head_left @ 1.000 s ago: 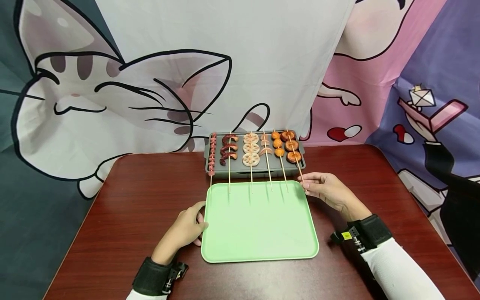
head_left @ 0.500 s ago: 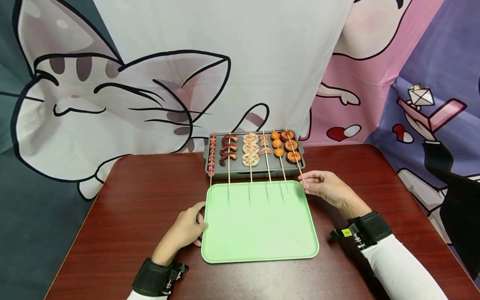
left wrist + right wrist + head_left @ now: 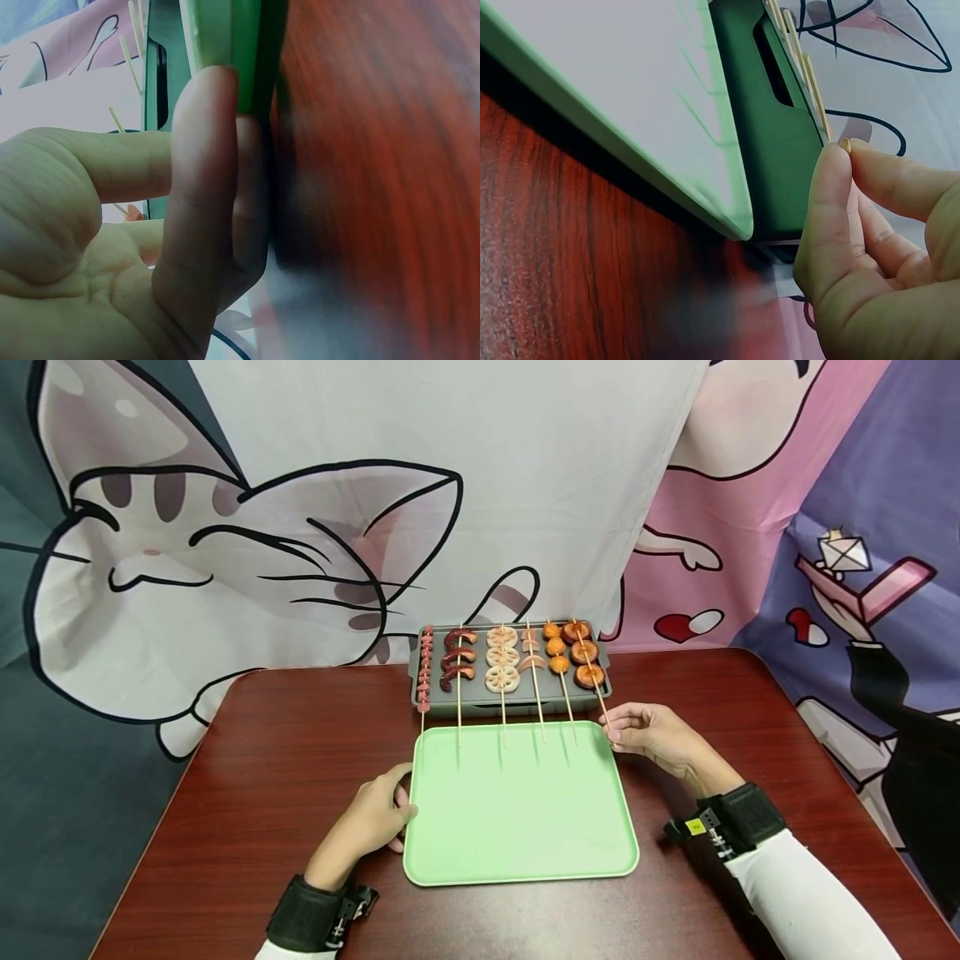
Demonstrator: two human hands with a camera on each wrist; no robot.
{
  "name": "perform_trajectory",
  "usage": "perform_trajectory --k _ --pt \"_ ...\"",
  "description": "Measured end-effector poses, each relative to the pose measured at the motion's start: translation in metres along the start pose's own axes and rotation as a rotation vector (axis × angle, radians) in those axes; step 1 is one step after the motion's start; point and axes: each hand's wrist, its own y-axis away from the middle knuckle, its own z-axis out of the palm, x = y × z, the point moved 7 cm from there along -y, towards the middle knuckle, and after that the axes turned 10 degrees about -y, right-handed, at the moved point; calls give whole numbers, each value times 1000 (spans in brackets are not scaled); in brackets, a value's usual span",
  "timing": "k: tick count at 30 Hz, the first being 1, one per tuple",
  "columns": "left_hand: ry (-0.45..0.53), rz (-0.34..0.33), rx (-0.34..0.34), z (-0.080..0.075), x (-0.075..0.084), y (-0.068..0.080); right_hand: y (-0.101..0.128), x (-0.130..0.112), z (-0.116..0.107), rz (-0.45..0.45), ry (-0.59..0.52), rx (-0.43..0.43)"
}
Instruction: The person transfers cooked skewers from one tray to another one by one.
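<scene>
My right hand (image 3: pixel 660 743) pinches the bare stick end of the rightmost skewer (image 3: pixel 588 677), which bears brown round mushroom-like slices. In the right wrist view the stick tip (image 3: pixel 845 145) shows between thumb and finger. The skewer's food lies on the dark grill plate (image 3: pixel 480 695) at the back. My left hand (image 3: pixel 367 810) grips the left edge of a light green tray (image 3: pixel 517 810). In the left wrist view its fingers (image 3: pixel 202 150) lie against the tray rim (image 3: pixel 225 34); part of the grip is hidden.
Several other skewers lie side by side on the grill, among them lotus root slices (image 3: pixel 502 678), orange balls (image 3: pixel 558 665) and dark red curled pieces (image 3: pixel 456 672). Their sticks overhang the tray's far edge. Printed cloth (image 3: pixel 570 510) hangs behind the brown table (image 3: pixel 270 760).
</scene>
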Motion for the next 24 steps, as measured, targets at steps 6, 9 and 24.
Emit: perform_trajectory --k 6,9,24 --pt "-3 -2 -2 0 0 -1 2 3 -1 0 20 -2" --pt "-1 -9 -6 0 0 0 5 3 -1 -4 16 -15" --pt "-10 -3 -8 1 0 -1 23 3 6 4 25 -91"
